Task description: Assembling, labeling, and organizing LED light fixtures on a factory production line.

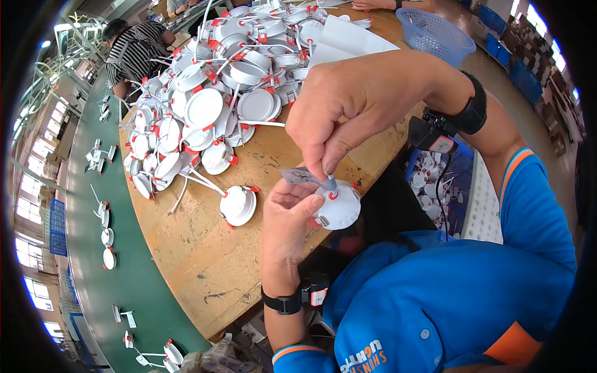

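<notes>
My left hand cups a round white lamp fitting with red clips, thumb pressed on its rim. My right hand comes down from above and pinches a small grey sticker strip and a thin tool tip against the fitting's top. Both wrists wear black bands. A single similar white fitting lies on the wooden table just left of my left hand.
A large heap of white fittings with red clips covers the far part of the wooden table. A blue mesh basket stands at the back right. A green conveyor with scattered fittings runs along the left. A person in a striped shirt sits beyond.
</notes>
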